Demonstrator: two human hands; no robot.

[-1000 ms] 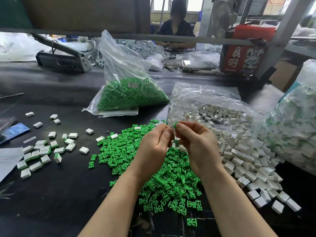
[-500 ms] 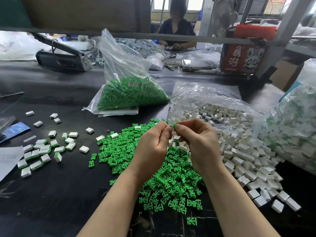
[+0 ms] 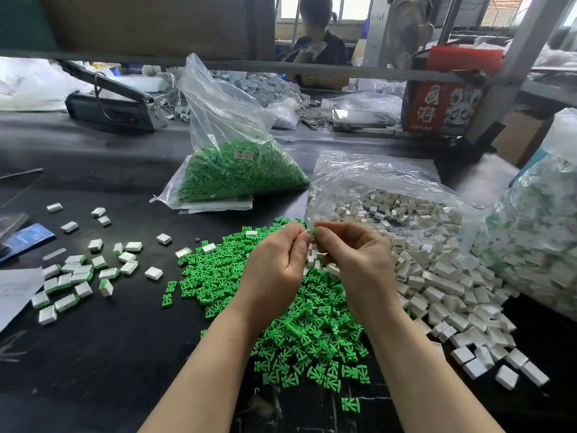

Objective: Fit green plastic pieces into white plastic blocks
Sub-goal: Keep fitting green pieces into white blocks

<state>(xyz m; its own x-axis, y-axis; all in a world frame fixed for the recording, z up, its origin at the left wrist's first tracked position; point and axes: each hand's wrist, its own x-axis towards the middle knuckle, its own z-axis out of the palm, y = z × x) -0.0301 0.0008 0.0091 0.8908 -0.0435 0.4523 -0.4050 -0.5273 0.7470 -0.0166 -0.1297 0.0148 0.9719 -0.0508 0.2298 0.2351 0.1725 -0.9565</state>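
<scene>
Both hands meet above the far edge of the loose green pile (image 3: 281, 314), fingertips together. Left hand (image 3: 274, 270) has fingers curled, thumb and forefinger pinching a small white block (image 3: 310, 233); most of it is hidden by the fingers. Right hand (image 3: 359, 260) is also curled, pinching at the same spot, with a sliver of green piece (image 3: 313, 231) just visible against the block; how far it is seated cannot be told.

The green pieces are small, bright green, flat, with splayed prongs, heaped on the black table (image 3: 109, 354) under and near the hands. White blocks (image 3: 437, 276) are small, rectangular, off-white, spilling from an open clear bag (image 3: 374, 173) on the right, touching the green pile's right side. To the left, well apart, lie scattered finished blocks (image 3: 78, 276), white with green edges showing. Far centre stands a clear bag of green pieces (image 3: 237, 170), upright and slumped. At the far right edge, another clear bag (image 3: 537, 245) holds white-and-green blocks. Another person (image 3: 318, 48) sits at the far side of the table.
</scene>
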